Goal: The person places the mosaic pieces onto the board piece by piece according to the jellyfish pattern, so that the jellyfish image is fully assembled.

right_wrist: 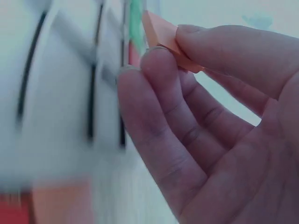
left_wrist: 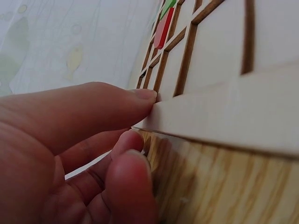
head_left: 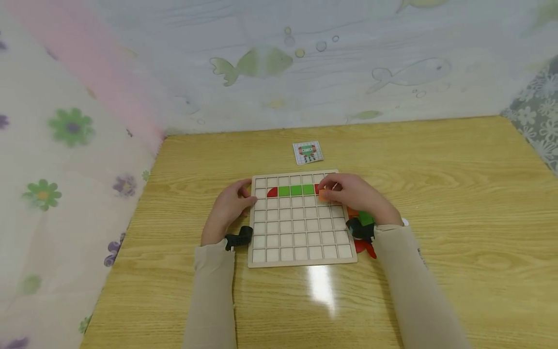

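A wooden grid board [head_left: 298,227] lies on the table. In its second row from the far edge sit a rounded red tile [head_left: 272,193], three green square tiles [head_left: 296,190] and another red tile [head_left: 317,188] at the right. My left hand [head_left: 228,203] holds the board's left edge, its thumb on the rim and curled fingers against the side. Over the board's upper right, my right hand [head_left: 355,193] pinches an orange tile [right_wrist: 164,33] between thumb and fingers. The tile is tilted in the right wrist view; my fingers hide part of it.
Beyond the board lies a small picture card [head_left: 307,152] with a coloured figure on a grid. Loose orange, green [head_left: 366,218] and red tiles [head_left: 370,249] lie right of the board, partly hidden under my right wrist. A patterned wall [head_left: 279,92] borders the table's far edge.
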Motion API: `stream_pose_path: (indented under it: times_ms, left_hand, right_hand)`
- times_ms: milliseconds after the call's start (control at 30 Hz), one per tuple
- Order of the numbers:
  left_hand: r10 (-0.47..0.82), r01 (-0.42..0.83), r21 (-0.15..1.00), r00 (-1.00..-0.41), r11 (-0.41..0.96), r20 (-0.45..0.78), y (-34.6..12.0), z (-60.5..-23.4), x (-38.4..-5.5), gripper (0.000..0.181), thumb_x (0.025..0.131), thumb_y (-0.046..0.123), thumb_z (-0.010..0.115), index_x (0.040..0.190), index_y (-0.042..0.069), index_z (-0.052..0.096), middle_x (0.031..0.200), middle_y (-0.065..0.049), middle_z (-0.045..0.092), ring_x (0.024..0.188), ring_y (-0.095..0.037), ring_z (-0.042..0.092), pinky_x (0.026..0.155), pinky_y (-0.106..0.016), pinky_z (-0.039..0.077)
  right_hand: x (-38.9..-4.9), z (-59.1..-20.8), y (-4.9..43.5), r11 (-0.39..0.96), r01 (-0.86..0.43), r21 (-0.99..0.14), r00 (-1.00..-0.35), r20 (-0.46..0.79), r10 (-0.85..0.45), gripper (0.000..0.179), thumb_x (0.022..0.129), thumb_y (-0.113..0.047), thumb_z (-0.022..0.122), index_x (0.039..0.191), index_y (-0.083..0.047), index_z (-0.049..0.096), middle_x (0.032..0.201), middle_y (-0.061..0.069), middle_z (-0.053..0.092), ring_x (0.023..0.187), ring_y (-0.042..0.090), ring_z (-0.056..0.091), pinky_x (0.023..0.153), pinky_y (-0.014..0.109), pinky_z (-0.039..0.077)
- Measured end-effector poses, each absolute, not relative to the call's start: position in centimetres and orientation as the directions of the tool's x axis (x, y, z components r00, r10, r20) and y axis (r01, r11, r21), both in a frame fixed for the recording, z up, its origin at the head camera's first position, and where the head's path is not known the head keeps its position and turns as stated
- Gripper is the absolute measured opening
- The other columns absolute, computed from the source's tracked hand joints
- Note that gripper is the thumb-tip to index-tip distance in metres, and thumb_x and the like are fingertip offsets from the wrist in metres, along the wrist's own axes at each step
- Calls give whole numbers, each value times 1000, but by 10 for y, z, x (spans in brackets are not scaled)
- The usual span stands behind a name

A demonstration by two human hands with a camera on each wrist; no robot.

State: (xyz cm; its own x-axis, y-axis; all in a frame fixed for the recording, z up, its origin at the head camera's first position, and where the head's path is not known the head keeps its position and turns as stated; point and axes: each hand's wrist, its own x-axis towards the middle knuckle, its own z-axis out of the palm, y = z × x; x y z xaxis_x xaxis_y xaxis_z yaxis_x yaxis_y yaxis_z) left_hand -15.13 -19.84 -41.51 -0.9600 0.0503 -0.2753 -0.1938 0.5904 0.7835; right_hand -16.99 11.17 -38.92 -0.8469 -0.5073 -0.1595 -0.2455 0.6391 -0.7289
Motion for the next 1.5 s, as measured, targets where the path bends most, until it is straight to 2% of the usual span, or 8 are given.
stream_pose_path:
  times_ms: [400,533,767,933,1100,1500]
  left_hand:
    - [47,-184,779,-963,599,-264,-199,-412,-152,53,85,23,60,134,19,40,89,-6,52,57,-22,52,54,-31,44]
    - [51,-170,774,-966,610,-253,-199,-412,-153,52,85,24,59,134,18,40,87,-7,52,56,-22,53,54,-31,43]
    - [49,-172,771,-966,613,-254,-199,-413,-153,53,85,24,60,133,18,41,86,-6,53,56,-21,54,55,-32,44]
    - [57,-174,768,-963,617,-264,-199,-413,-152,53,85,24,60,134,19,41,89,-5,53,57,-21,55,56,-32,45]
    - [59,-176,772,-962,611,-266,-200,-413,-152,53,85,23,61,133,20,41,90,-5,54,58,-22,55,55,-33,45]
    - [57,-176,777,-963,604,-263,-199,-415,-152,53,84,23,61,133,20,41,90,-6,53,59,-23,55,55,-33,47]
  right_hand:
    - [-175,-393,64,581,-260,-772,-832,-126,-540,15,85,-24,59,98,-20,64,90,-4,59,82,14,51,76,31,41]
    - [-175,-393,49,591,-275,-758,-837,-114,-535,16,86,-21,57,100,-20,65,90,-3,58,82,15,50,75,31,41]
    - [-175,-398,27,653,-248,-716,-852,-160,-499,17,86,-17,54,100,-21,64,78,-3,58,72,14,51,70,29,41]
    - [-172,-400,14,674,-255,-694,-867,-143,-476,15,84,-20,58,97,-21,64,85,-7,58,77,12,51,71,28,41]
    - [-169,-402,5,674,-259,-692,-891,-98,-443,8,83,-22,61,91,-21,66,82,-9,59,77,10,52,71,26,42]
    - [-163,-400,-11,733,-273,-624,-905,-92,-415,9,84,-16,60,90,-18,67,85,-6,58,77,11,51,69,25,42]
